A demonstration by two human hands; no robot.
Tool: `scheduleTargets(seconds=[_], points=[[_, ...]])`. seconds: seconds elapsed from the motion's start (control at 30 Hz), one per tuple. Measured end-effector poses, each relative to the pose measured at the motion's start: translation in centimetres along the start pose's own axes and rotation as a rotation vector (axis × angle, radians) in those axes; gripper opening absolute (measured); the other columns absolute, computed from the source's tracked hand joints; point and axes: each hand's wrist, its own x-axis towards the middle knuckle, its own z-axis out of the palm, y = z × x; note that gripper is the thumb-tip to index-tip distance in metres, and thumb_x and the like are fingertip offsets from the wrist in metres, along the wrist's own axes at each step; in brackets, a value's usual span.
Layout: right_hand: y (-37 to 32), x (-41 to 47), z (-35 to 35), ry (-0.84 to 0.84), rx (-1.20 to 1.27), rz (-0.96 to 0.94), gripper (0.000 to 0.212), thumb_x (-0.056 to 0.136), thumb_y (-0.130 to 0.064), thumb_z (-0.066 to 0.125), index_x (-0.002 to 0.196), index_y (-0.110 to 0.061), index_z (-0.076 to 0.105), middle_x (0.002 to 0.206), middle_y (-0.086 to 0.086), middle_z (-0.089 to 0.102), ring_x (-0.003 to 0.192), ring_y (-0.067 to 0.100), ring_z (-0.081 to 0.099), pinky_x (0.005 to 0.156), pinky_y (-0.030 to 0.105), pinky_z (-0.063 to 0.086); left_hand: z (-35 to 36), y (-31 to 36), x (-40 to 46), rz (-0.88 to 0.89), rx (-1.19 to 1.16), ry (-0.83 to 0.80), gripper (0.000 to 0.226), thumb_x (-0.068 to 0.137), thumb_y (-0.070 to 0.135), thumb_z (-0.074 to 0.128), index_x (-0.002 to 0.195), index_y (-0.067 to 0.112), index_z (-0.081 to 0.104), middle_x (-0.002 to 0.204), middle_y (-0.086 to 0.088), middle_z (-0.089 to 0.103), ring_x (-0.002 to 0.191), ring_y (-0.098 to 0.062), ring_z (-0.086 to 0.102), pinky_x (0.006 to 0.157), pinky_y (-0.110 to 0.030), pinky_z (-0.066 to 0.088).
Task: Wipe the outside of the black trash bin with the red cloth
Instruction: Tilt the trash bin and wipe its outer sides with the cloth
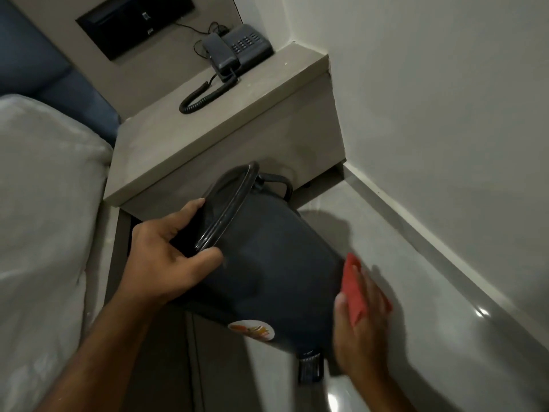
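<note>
The left hand (166, 254) grips the rim of the black trash bin (267, 263), fingers inside the mouth and thumb on the outer wall, holding it tilted above the floor (416, 322). Across the bin, the right hand (361, 328) presses the red cloth (353, 289) flat against the bin's side. Beyond both hands, a telephone (234, 52) sits on the bedside surface (208, 129).

One black plastic trash bin (267, 257) carrying one round sticker (252, 330), one red cloth (355, 288), two bare hands, left (166, 260) and right (362, 331), and one dark corded telephone (237, 49) on one grey bedside bench (208, 135).
</note>
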Motion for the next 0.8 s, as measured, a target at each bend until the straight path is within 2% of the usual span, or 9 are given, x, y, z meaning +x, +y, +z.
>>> scheduleTargets(seconds=[0.07,0.13,0.27,0.4,0.5,0.57,0.63,0.7,0.8], points=[[-1.5,2.5,-0.8,-0.071,0.053,0.227,0.073,0.096,-0.066,0.022,0.149,-0.022,0.045,0.146,0.012,0.055,0.133,0.029,0.051,0.111,0.052,0.041,0.1,0.3,-0.2,-0.005,-0.014,-0.001,0.089,0.057,0.045,0.067,0.136,0.006,0.054,0.112,-0.005,0.072,0.100,-0.008,0.069,0.082,-0.028,0.059],[-6.2,3.9,-0.4,-0.047,-0.043,0.093,0.086,0.088,-0.075,0.008,0.138,-0.023,0.054,0.134,0.010,0.062,0.123,0.027,0.057,0.105,0.050,0.045,0.2,0.7,-0.1,-0.011,-0.009,0.005,0.091,0.057,0.045,0.067,0.137,0.005,0.053,0.113,-0.006,0.071,0.101,-0.010,0.068,0.083,-0.030,0.059],[-17.6,1.6,3.2,0.034,0.009,-0.278,0.069,0.098,-0.064,0.008,0.152,-0.027,0.027,0.159,0.002,0.040,0.145,0.021,0.035,0.118,0.046,0.024,0.2,0.8,0.3,0.011,0.026,-0.041,0.089,0.063,0.054,0.067,0.137,0.007,0.053,0.116,-0.005,0.069,0.095,-0.010,0.070,0.074,-0.024,0.060],[-15.6,2.4,2.9,-0.026,0.010,-0.367,0.066,0.098,-0.068,0.011,0.151,-0.035,0.033,0.154,-0.003,0.047,0.140,0.020,0.041,0.116,0.045,0.026,-0.2,-0.4,-0.6,-0.038,-0.046,-0.028,0.086,0.061,0.046,0.069,0.136,0.005,0.054,0.114,-0.007,0.070,0.095,-0.015,0.071,0.072,-0.018,0.058],[-7.2,7.2,1.0,-0.220,0.008,0.082,0.071,0.093,-0.076,0.016,0.118,-0.029,0.064,0.112,0.004,0.072,0.103,0.026,0.066,0.097,0.050,0.052,-0.3,-1.0,-1.0,-0.045,-0.101,-0.009,0.083,0.059,0.038,0.070,0.134,0.006,0.057,0.114,-0.006,0.070,0.100,-0.013,0.068,0.078,-0.014,0.055],[-2.9,10.3,-0.5,-0.422,0.272,0.462,0.063,0.096,-0.063,0.036,0.127,-0.016,0.063,0.127,0.015,0.068,0.113,0.034,0.064,0.104,0.051,0.048,-0.2,-0.4,-1.0,-0.031,-0.127,-0.023,0.083,0.057,0.036,0.070,0.133,0.005,0.057,0.115,-0.002,0.069,0.102,-0.004,0.067,0.080,-0.012,0.053],[-2.2,11.4,-0.8,-0.495,0.364,0.589,0.060,0.099,-0.054,0.040,0.140,-0.013,0.055,0.145,0.018,0.056,0.129,0.035,0.054,0.113,0.049,0.039,0.2,0.7,-0.9,-0.007,-0.137,-0.046,0.084,0.055,0.034,0.070,0.132,0.004,0.056,0.114,0.002,0.068,0.102,0.002,0.066,0.082,-0.011,0.051],[-5.7,11.9,-0.4,-0.450,0.300,0.463,0.061,0.096,-0.060,0.037,0.141,-0.022,0.054,0.150,0.013,0.052,0.134,0.033,0.049,0.115,0.049,0.035,0.5,1.4,-0.2,0.039,-0.113,-0.081,0.084,0.055,0.036,0.069,0.131,0.003,0.056,0.110,0.005,0.067,0.097,0.006,0.066,0.080,-0.010,0.052],[-13.2,11.0,0.3,-0.295,0.172,0.070,0.069,0.090,-0.068,0.027,0.121,-0.020,0.065,0.122,0.014,0.070,0.113,0.034,0.063,0.102,0.049,0.046,0.6,1.1,-0.2,0.014,-0.085,-0.042,0.088,0.055,0.042,0.067,0.133,0.004,0.056,0.109,0.000,0.069,0.093,0.001,0.067,0.078,-0.014,0.054]])
